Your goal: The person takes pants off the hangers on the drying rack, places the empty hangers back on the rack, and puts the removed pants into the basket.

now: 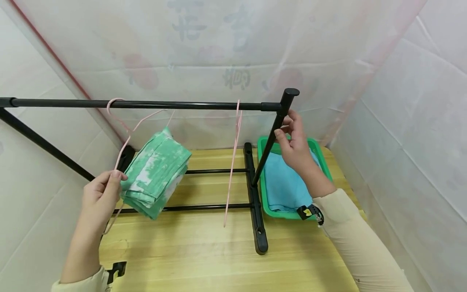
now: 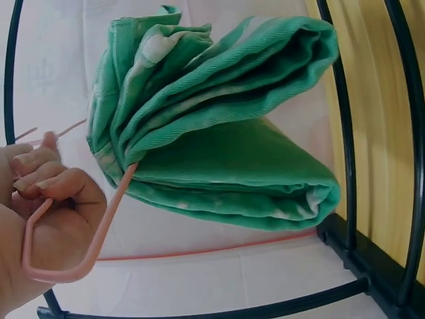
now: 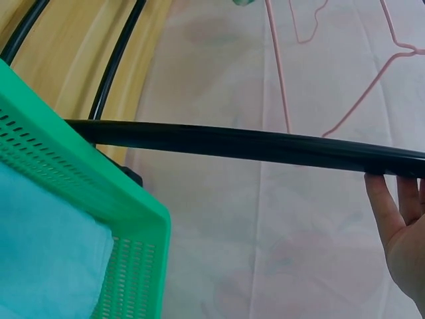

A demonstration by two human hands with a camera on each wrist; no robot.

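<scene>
In the head view my left hand pinches the lower corner of a pink wire clothes hanger, whose hook loops over the top bar. A folded green-and-white twill garment sits on this hanger, right of the hand. The left wrist view shows the hanger's bent end against my palm and the garment's layers spread over its bar. My right hand grips the upright of the black clothes rack with thumb and fingertips. In the right wrist view, fingertips touch the upright's edge.
A second pink hanger hangs edge-on from the rack's top bar. Behind the right upright, a green basket holds folded blue cloth. The rack stands on a wooden table, with pale sheeting around it.
</scene>
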